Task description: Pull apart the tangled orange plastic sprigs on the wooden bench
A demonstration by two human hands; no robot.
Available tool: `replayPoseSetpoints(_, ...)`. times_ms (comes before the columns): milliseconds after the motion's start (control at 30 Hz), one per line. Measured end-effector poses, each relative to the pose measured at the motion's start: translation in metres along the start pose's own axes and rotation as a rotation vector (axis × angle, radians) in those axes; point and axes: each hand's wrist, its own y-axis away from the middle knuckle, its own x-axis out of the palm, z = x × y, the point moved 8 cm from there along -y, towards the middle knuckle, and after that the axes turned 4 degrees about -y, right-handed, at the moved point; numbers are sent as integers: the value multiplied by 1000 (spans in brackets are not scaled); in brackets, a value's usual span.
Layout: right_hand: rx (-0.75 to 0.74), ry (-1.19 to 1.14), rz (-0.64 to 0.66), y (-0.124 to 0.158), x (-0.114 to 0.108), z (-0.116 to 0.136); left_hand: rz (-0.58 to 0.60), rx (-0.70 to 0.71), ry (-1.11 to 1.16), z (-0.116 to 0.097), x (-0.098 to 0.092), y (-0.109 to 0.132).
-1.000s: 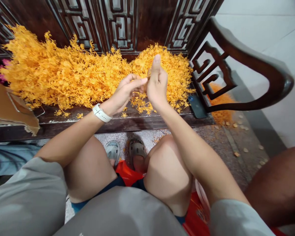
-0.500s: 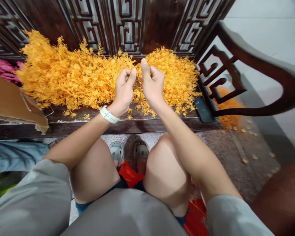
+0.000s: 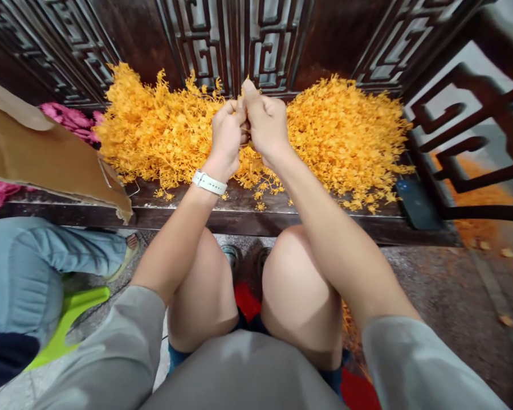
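My left hand point(image 3: 228, 134), with a white watch band point(image 3: 209, 182) on its wrist, is closed in a pinch. My right hand point(image 3: 268, 122) is closed too, its thumb pointing up, and the two hands meet at the fingertips. Between them they grip a thin orange flower sprig point(image 3: 241, 102), mostly covered by the fingers. A large heap of orange artificial flowers point(image 3: 158, 131) lies behind and left of the hands. Another orange heap point(image 3: 346, 142) is to their right. Both rest on a dark wooden bench point(image 3: 179, 219).
A cardboard box point(image 3: 47, 151) stands at the left, with pink flowers point(image 3: 70, 121) behind it. A phone point(image 3: 419, 205) lies at the bench's right end beside a carved armrest point(image 3: 461, 148). Another person's leg in jeans point(image 3: 81, 245) and a green stool point(image 3: 74, 319) are at lower left.
My hands have come together from a small gap, the left moving toward the right. The view has shifted, bringing more of the box and the other person's leg into sight.
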Motion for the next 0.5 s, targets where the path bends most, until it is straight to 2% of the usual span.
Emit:
replayPoseSetpoints(67,55,-23,59,1,6,-5,60,-23,-22,-1,-7,-4)
replayPoseSetpoints(167,180,-106,209,8,10,-11,219,-48,-58,-1,-9,-3)
replayPoseSetpoints(267,235,-131,309,15,1,-8,283,-36,-81,-3,-15,3)
replayPoseSetpoints(400,136,-99,247,8,-34,10,179,54,-35,-14,-31,2)
replayPoseSetpoints(500,-15,101,77,-8,-74,13,167,57,-46,-13,-36,-4)
